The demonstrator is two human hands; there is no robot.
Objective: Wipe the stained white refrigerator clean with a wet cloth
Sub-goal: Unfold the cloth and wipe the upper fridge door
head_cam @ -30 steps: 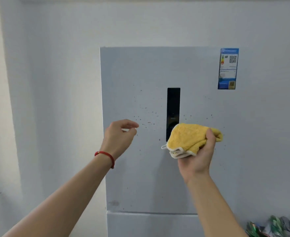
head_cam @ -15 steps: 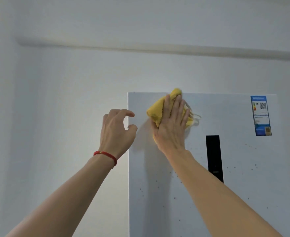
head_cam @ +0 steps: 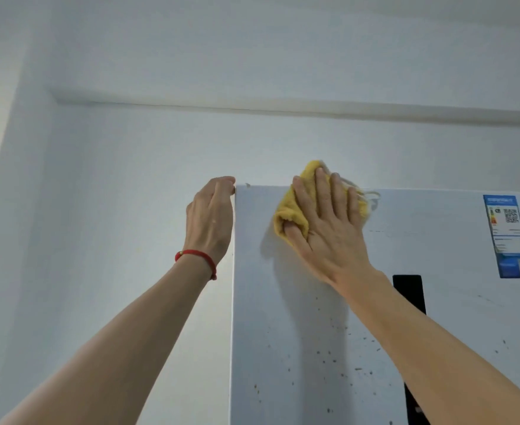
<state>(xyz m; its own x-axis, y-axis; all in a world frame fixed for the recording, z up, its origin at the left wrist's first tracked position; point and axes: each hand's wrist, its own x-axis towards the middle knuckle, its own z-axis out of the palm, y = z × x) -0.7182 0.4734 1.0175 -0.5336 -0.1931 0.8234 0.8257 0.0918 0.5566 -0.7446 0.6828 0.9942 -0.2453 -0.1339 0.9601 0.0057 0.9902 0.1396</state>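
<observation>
Flat against the upper part of the refrigerator (head_cam: 298,317) door, the right hand (head_cam: 329,228) presses a yellow cloth (head_cam: 292,210) onto the white surface with its fingers straight and spread; the thumb tucks into a fold of the cloth at its lower left. The cloth sits at the door's top edge, a corner poking above it, and pale loops of trim show to the right of the fingers. At the door's top left corner, the left hand (head_cam: 211,219) curls its fingers around the edge, and a red bracelet (head_cam: 197,259) circles that wrist. Dark specks (head_cam: 329,354) scatter over the door lower down, between the two forearms and to the right. A black vertical panel (head_cam: 409,289) runs down the door, partly behind the right forearm. A blue label (head_cam: 508,236) with a QR code sits near the right edge. Behind the refrigerator rises a plain white wall (head_cam: 129,148), with a ledge crossing above.
</observation>
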